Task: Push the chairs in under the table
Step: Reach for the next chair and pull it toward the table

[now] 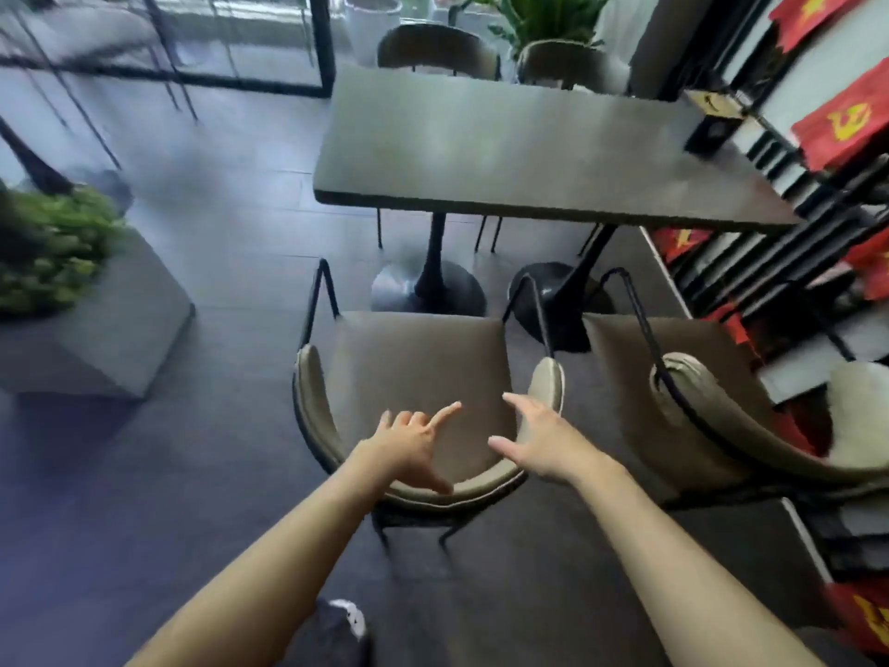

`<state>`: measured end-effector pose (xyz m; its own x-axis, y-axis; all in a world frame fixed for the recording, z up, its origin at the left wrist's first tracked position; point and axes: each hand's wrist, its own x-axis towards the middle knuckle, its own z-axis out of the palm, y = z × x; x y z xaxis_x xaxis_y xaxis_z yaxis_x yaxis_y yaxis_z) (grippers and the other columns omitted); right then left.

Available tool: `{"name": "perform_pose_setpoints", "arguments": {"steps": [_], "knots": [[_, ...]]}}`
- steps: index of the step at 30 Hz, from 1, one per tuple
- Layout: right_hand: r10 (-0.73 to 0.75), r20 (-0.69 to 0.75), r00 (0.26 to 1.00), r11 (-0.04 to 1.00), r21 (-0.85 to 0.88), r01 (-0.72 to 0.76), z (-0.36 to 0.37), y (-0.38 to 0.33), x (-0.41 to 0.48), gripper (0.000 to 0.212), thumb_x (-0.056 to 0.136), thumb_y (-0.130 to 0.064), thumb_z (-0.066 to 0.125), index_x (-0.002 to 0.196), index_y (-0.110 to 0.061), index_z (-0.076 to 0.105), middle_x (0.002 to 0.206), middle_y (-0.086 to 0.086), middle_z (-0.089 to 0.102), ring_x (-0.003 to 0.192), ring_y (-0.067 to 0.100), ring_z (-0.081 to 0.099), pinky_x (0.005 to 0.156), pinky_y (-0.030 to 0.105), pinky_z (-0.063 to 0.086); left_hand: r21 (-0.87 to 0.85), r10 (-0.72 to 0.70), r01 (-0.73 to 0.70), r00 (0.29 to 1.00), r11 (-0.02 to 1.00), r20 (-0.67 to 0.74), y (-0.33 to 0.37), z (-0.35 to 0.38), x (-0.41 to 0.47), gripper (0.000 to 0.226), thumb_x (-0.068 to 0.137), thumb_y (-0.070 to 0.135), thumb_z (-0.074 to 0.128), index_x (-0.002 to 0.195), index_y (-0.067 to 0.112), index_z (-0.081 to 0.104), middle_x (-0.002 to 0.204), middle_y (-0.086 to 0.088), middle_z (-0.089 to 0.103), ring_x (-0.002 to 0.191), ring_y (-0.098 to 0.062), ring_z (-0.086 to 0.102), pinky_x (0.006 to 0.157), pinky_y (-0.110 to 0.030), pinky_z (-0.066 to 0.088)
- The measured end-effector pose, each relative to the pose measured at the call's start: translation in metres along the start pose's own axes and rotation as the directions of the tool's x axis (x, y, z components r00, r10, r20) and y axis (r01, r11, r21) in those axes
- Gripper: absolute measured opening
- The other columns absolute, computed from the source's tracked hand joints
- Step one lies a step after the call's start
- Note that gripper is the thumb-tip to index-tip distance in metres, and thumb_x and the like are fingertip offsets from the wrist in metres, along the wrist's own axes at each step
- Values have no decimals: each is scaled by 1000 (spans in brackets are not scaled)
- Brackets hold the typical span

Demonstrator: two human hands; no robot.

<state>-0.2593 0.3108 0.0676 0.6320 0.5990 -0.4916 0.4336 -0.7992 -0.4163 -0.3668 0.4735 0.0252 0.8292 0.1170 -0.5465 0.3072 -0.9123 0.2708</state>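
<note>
A grey rectangular table (505, 151) stands ahead on two black pedestal bases. On its near side a beige padded chair (413, 363) with a black frame is pulled out, its curved backrest facing me. My left hand (413, 447) hovers over that backrest with fingers spread, thumb near the rim. My right hand (539, 440) is open above the seat's right side, holding nothing. A second beige chair (712, 406) stands pulled out to the right. Two more chairs (438, 48) sit at the table's far side.
A concrete planter (96, 329) with green plants stands at the left. A black slatted shelf (793, 262) with red flags runs along the right, close to the second chair. A black box (709, 130) sits on the table's right end. Glass partitions and potted plants stand behind.
</note>
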Motion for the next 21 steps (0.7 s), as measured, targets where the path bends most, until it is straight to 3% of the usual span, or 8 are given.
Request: {"name": "perform_pose_setpoints", "arguments": {"steps": [5, 7, 9, 11, 13, 15, 17, 21], "knots": [[-93, 244, 965, 968, -206, 145, 46, 18, 18, 92, 75, -51, 70, 149, -23, 23, 153, 4, 32, 143, 22, 26, 120, 43, 14, 19, -233, 232, 971, 973, 59, -5, 54, -11, 102, 73, 57, 65, 143, 52, -10, 145, -6, 38, 136, -34, 25, 106, -71, 0], [-91, 334, 938, 914, -346, 212, 67, 25, 27, 95, 71, -51, 72, 148, -25, 24, 152, 3, 35, 143, 21, 27, 120, 48, 10, 5, -269, 269, 962, 963, 40, -11, 75, -11, 91, 78, 54, 62, 144, 51, -1, 141, -5, 39, 137, -32, 23, 104, -74, 2], [-64, 371, 927, 828, -498, 256, 87, 33, 37, 88, 71, -47, 72, 145, -26, 30, 146, 4, 43, 138, 23, 35, 118, 51, 11, -45, -273, 272, 962, 961, 2, -17, 92, -9, 76, 80, 48, 61, 143, 47, 18, 136, -3, 38, 136, -28, 19, 102, -75, 13], [-63, 334, 940, 764, -590, 261, 102, 37, 45, 70, 76, -36, 67, 140, -28, 38, 138, 3, 50, 132, 25, 40, 118, 52, 8, -114, -284, 274, 955, 955, -86, -23, 104, -5, 56, 82, 36, 60, 135, 40, 41, 130, -2, 40, 131, -27, 22, 96, -66, 35], [-51, 286, 957, 736, -637, 229, 107, 38, 53, 58, 80, -21, 61, 135, -30, 43, 134, 2, 53, 130, 24, 42, 119, 48, 8, -137, -281, 261, 945, 956, -164, -22, 108, 0, 42, 84, 26, 57, 125, 34, 54, 123, 0, 45, 124, -27, 28, 76, -42, 44], [-49, 269, 962, 751, -625, 213, 108, 40, 61, 57, 79, -14, 61, 131, -34, 48, 131, 0, 57, 128, 22, 47, 117, 40, 15, -119, -258, 233, 928, 965, -268, -22, 111, 5, 35, 79, 21, 63, 112, 34, 64, 111, 3, 53, 112, -27, 38, 54, -28, 31], [-80, 269, 960, 752, -616, 235, 108, 43, 67, 55, 78, -12, 60, 128, -35, 52, 128, 0, 60, 125, 22, 51, 113, 37, 22, -77, -235, 222, 924, 972, -303, -24, 113, 6, 33, 62, 22, 78, 92, 36, 71, 89, 9, 59, 93, -24, 48, 46, -21, 10], [-108, 251, 962, 749, -616, 245, 110, 46, 67, 47, 78, -10, 58, 120, -32, 58, 122, 1, 63, 120, 24, 56, 107, 37, 28, -106, -263, 241, 912, 965, -314, -25, 119, 12, 33, 84, 18, 55, 112, 33, 66, 108, 6, 54, 109, -24, 36, 48, -24, 12]]}}
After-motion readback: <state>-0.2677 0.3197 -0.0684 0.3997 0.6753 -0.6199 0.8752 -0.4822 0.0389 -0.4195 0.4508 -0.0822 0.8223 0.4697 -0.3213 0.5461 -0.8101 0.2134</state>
